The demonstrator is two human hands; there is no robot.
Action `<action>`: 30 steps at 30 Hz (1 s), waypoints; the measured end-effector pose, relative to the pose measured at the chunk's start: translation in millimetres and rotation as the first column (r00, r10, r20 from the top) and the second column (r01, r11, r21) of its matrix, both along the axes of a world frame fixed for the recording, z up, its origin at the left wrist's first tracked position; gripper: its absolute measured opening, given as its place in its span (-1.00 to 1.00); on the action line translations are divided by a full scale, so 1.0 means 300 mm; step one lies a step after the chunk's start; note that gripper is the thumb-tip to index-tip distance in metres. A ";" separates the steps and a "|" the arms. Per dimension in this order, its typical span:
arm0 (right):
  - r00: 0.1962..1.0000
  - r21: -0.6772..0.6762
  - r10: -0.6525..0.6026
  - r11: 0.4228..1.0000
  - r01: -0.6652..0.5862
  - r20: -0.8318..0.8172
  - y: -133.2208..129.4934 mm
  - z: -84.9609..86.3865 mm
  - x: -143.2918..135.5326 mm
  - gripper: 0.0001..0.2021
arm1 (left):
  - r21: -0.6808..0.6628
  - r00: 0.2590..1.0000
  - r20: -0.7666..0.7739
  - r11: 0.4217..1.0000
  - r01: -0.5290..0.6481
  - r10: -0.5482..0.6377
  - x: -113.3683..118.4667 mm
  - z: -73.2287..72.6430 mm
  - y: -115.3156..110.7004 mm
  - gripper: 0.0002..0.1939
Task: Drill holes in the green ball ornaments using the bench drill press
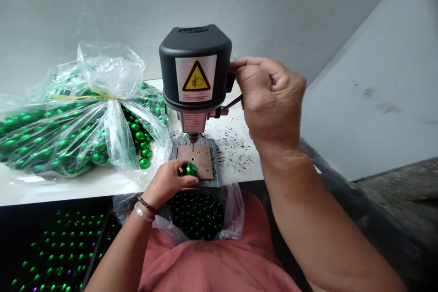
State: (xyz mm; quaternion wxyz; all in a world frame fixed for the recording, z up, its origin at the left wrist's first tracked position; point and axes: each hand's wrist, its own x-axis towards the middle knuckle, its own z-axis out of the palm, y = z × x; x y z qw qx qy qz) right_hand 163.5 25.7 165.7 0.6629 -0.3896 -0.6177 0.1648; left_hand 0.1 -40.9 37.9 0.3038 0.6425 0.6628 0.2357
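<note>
My left hand [173,178] is closed on a shiny green ball [190,169], pinched between thumb and fingers over the near part of a brown plate [204,159] on the drill press base. Just beyond the ball, the thin drill bit [193,148] points down above a small hole in that plate. My right hand [270,98] is raised at the right side of the black drill press [195,64], its fingers curled and one fingertip against the housing. The feed lever [234,102] runs up into this hand, which hides its end.
A clear plastic bag [112,132] of green balls, tied with a yellow strap, lies at left. Black shavings [236,150] litter the white table [251,169]. Another plastic bag [234,212] of green balls sits at my lap. More green balls [58,255] fill a dark container lower left.
</note>
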 end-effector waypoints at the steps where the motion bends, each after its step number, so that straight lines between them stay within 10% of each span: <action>1: 1.000 0.009 0.001 1.000 -0.001 -0.011 0.001 -0.003 -0.001 -0.76 | -0.022 0.997 0.053 0.998 0.053 -0.052 -0.010 0.009 -0.018 -0.54; 7: 0.999 0.042 -0.024 0.999 0.025 -0.026 -0.008 -0.020 -0.006 -0.78 | -0.091 0.934 0.332 0.990 -0.106 0.130 -0.029 0.015 -0.033 -0.58; 12: 1.000 0.037 0.013 0.999 -0.012 -0.024 -0.008 -0.024 0.000 -0.77 | -0.252 0.496 0.794 0.933 -0.257 0.351 -0.011 -0.005 0.000 -0.70; 14: 1.000 0.047 0.008 0.999 -0.007 -0.028 -0.010 -0.027 0.001 -0.77 | -0.285 0.429 0.829 0.932 -0.225 0.358 -0.004 -0.009 0.004 -0.64; 22: 0.999 0.079 -0.030 0.996 0.032 -0.022 -0.022 -0.025 0.001 -0.80 | -0.050 0.871 0.439 0.973 -0.223 0.222 -0.006 -0.049 0.020 -0.48; 30: 0.999 0.090 0.005 0.996 -0.002 -0.038 -0.026 -0.035 0.005 -0.82 | 0.051 0.921 0.353 0.979 -0.197 0.167 -0.003 -0.099 0.063 -0.63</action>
